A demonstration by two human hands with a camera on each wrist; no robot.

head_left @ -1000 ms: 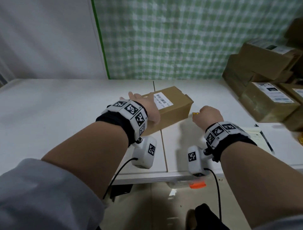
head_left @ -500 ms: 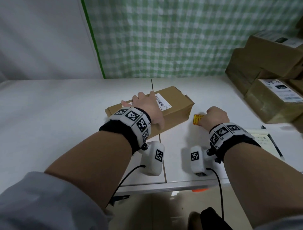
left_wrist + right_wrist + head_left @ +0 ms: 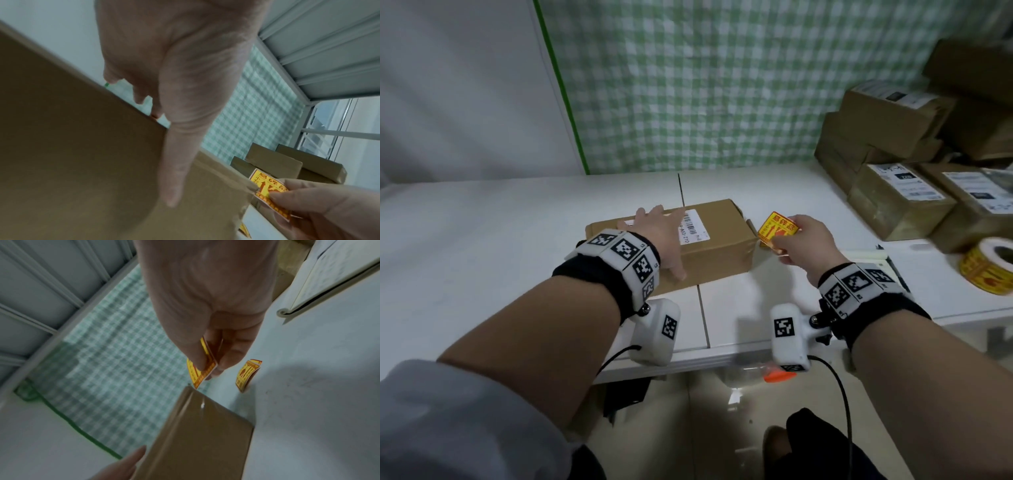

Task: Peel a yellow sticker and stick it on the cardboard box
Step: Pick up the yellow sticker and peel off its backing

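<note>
A brown cardboard box [image 3: 719, 253] with a white barcode label lies in the middle of the white table [image 3: 482, 240]. My left hand [image 3: 661, 233] rests flat on its top, fingers straight, and the thumb [image 3: 176, 170] lies down the near side. My right hand [image 3: 786, 236] pinches a yellow sticker [image 3: 779, 226] with red print between thumb and fingers. It holds the sticker in the air just off the box's right end. In the right wrist view the sticker [image 3: 202, 369] hangs above the box's corner [image 3: 201, 434].
A second yellow sticker piece [image 3: 247, 376] lies curled on the table right of the box. A roll of yellow stickers [image 3: 989, 265] sits at the right edge. Stacked cardboard parcels [image 3: 900, 192] fill the back right. A clipboard [image 3: 869, 255] lies near my right wrist.
My right hand has lifted the yellow sticker off the table and turned its printed face up beside the box's right end. My left hand stays on the box.
</note>
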